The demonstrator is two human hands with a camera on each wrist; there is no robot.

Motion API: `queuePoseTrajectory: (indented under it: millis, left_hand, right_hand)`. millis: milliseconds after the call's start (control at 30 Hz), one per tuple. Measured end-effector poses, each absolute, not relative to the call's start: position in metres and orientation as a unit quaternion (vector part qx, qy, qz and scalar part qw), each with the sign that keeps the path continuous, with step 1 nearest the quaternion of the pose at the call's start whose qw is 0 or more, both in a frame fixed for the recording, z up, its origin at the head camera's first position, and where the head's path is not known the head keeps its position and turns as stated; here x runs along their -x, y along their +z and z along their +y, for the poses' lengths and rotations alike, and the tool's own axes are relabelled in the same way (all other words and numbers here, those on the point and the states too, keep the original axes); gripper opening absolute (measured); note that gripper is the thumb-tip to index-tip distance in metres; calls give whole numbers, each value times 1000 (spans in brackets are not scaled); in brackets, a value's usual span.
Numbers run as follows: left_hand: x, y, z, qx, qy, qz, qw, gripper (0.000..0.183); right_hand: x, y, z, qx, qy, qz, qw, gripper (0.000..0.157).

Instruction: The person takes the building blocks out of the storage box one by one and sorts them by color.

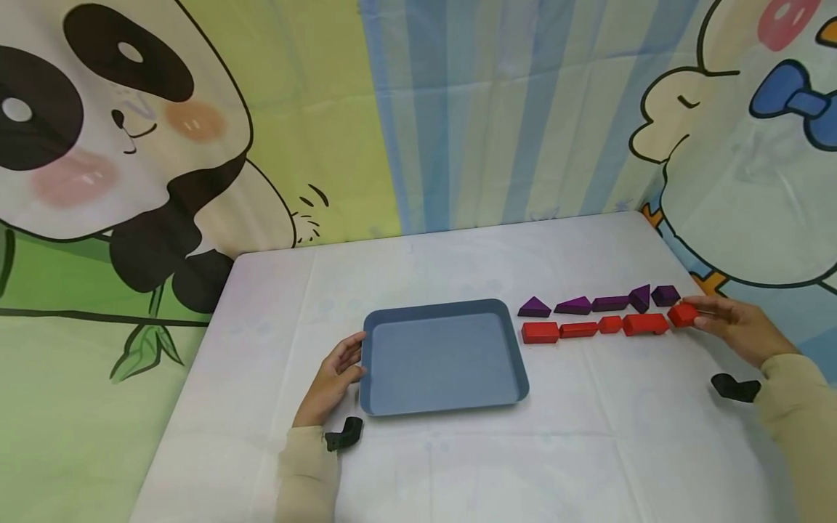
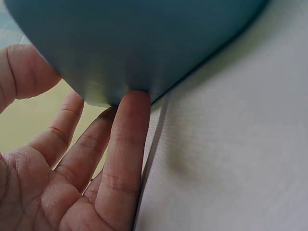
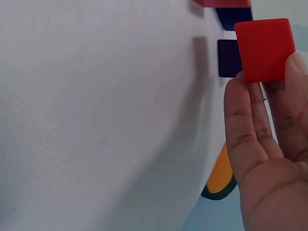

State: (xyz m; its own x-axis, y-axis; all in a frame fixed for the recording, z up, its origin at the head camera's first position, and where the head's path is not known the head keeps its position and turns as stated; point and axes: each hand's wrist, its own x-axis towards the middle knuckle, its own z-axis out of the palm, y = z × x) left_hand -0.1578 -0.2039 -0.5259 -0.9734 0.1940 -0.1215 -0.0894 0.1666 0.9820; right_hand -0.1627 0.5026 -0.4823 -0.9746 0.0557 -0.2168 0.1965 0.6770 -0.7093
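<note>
A blue-grey rectangular tray [image 1: 445, 359] lies on the white table. My left hand [image 1: 333, 381] is at its left side, fingertips touching the outer wall; in the left wrist view the fairly straight fingers [image 2: 126, 159] meet the tray's side [image 2: 144, 48]. Far to the right, my right hand [image 1: 742, 327] pinches a red block [image 1: 683, 314] between thumb and fingers, at the right end of a row of red blocks. In the right wrist view this red block [image 3: 265, 50] shows a square face. Whether it touches the table cannot be told.
Right of the tray, several red blocks [image 1: 540, 333] line up in front of a row of several purple blocks [image 1: 573, 306], some wedge-shaped. A cartoon-printed cloth [image 1: 471, 116] hangs behind the table. Black wrist pieces [image 1: 344, 434] sit by both sleeves.
</note>
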Motion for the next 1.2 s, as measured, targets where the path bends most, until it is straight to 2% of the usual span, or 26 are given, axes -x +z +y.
queuePoseTrajectory:
  millis: [267, 600, 933, 1067, 1200]
  left_hand:
    - [155, -527, -205, -27, 648, 753, 110, 70]
    - [155, -529, -205, -38, 651, 751, 104, 70]
    - [155, -533, -206, -17, 650, 753, 106, 71]
    - [152, -531, -201, -15, 646, 754, 118, 71]
    - [148, -521, -194, -14, 594, 797, 111, 74]
  right_hand:
    - [169, -492, 510, -61, -388, 910, 133, 71]
    - [170, -498, 509, -68, -389, 911, 122, 78]
    - [151, -505, 490, -97, -414, 903, 70, 83]
    - [135, -499, 472, -95, -412, 906, 24, 78]
    - [124, -496, 440, -51, -339, 939, -37, 72]
